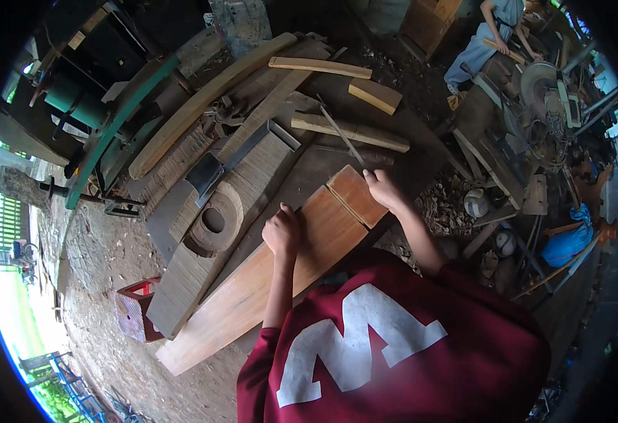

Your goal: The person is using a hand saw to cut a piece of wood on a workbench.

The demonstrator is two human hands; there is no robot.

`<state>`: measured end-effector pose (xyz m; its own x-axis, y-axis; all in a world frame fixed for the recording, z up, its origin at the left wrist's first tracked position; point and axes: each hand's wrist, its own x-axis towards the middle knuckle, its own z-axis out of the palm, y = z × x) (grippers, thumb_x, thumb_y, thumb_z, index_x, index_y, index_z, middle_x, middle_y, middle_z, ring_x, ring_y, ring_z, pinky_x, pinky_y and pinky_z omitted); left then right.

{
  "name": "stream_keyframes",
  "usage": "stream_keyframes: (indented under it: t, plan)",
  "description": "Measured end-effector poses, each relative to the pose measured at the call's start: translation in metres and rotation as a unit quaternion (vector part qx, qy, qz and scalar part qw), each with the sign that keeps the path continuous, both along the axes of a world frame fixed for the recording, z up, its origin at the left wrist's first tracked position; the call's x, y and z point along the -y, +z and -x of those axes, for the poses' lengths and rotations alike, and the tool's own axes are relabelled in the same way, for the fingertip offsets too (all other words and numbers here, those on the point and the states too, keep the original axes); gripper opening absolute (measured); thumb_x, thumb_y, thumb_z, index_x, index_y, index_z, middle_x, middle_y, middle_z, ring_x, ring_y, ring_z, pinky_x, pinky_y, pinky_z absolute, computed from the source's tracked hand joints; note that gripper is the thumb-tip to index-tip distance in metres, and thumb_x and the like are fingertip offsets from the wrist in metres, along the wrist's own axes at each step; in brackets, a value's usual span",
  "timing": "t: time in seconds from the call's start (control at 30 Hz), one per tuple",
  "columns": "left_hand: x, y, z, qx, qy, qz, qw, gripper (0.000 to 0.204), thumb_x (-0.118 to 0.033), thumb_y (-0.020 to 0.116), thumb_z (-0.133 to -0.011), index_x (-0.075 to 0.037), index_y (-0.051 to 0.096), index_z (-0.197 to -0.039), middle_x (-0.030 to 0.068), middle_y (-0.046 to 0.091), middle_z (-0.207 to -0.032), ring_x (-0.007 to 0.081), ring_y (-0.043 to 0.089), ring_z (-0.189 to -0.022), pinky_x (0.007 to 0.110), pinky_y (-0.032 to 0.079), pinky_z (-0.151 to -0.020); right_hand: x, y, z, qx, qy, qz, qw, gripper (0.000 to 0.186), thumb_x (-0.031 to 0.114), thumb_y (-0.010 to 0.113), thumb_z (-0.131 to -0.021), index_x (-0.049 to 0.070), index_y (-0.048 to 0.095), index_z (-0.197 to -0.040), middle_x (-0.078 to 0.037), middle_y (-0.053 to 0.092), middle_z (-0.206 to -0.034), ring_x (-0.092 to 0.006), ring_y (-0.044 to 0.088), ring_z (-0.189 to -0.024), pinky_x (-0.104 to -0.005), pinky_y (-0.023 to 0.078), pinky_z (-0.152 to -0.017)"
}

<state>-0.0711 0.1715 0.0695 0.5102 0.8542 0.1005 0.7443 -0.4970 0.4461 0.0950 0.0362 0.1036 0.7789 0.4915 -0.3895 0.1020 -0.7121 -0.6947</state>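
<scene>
A long reddish-brown wooden plank (323, 225) lies slantwise before me, with a dark groove cut across it near its far right end. My left hand (281, 229) is closed in a fist at the plank's far edge; what its fingers hold, if anything, is hidden. At the plank's right end, my right hand (383, 189) is closed round the near end of a slim grey metal tool (340, 130). That tool looks like a file or narrow blade and points away to the left, above the dark worktop (309, 166).
Beside the plank lies a thick board (252, 194) with a round recess, a metal square (284, 134) on it. Several wood offcuts (376, 95) lie beyond. A red box (136, 310) stands at left. Far right, another person (496, 35) is near a circular blade (540, 83).
</scene>
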Motion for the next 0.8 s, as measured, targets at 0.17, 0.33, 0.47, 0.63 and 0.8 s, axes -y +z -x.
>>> stream_keyframes:
  t: [0.17, 0.33, 0.47, 0.63, 0.8]
  plan:
    - [0.001, 0.007, -0.001, 0.013, 0.0, 0.01, 1.0, 0.043, -0.025, 0.036, -0.081, -0.002, 0.056, -0.051, 0.0188, 0.053, -0.053, 0.0327, 0.054, -0.051, 0.039, 0.045, -0.05, -0.002, -0.001, 0.002, -0.011, -0.019, 0.018, 1.0, 0.045, 0.036, 0.032, -0.084, -0.004, 0.047, -0.096, -0.027, 0.05, -0.096, -0.0384, 0.046, -0.094, -0.0406, 0.036, -0.079]
    - [-0.008, 0.007, -0.003, 0.006, 0.008, 0.03, 1.0, 0.043, -0.027, 0.036, -0.081, -0.001, 0.057, -0.054, 0.0199, 0.053, -0.056, 0.0334, 0.055, -0.054, 0.041, 0.045, -0.053, -0.016, 0.008, 0.013, 0.026, -0.016, -0.025, 0.999, 0.047, 0.042, 0.032, -0.083, -0.001, 0.049, -0.089, -0.023, 0.054, -0.084, -0.0372, 0.051, -0.084, -0.0406, 0.04, -0.069]
    - [-0.009, 0.003, 0.002, 0.005, 0.011, 0.038, 0.999, 0.043, -0.027, 0.036, -0.082, -0.001, 0.057, -0.054, 0.0202, 0.053, -0.056, 0.034, 0.055, -0.054, 0.042, 0.044, -0.053, -0.018, -0.004, 0.016, 0.136, -0.013, -0.045, 0.99, 0.039, 0.033, 0.033, -0.085, -0.003, 0.048, -0.082, -0.023, 0.053, -0.073, -0.0369, 0.052, -0.075, -0.0388, 0.039, -0.061]
    - [-0.002, 0.0, 0.003, 0.006, -0.004, 0.043, 0.999, 0.042, -0.027, 0.037, -0.081, -0.002, 0.056, -0.053, 0.0194, 0.053, -0.054, 0.034, 0.055, -0.053, 0.041, 0.045, -0.052, -0.006, -0.007, 0.02, 0.15, 0.004, -0.081, 0.985, 0.03, 0.027, 0.036, -0.084, 0.0, 0.048, -0.083, -0.021, 0.054, -0.075, -0.0361, 0.053, -0.073, -0.0392, 0.04, -0.059]
    - [0.001, -0.003, 0.001, 0.037, -0.022, 0.049, 0.998, 0.042, -0.027, 0.038, -0.081, -0.002, 0.056, -0.052, 0.019, 0.052, -0.053, 0.0341, 0.053, -0.051, 0.041, 0.044, -0.05, 0.003, -0.01, 0.019, 0.227, 0.019, -0.076, 0.971, 0.031, 0.029, 0.04, -0.083, 0.0, 0.048, -0.089, -0.02, 0.055, -0.078, -0.0348, 0.053, -0.076, -0.0387, 0.04, -0.062]
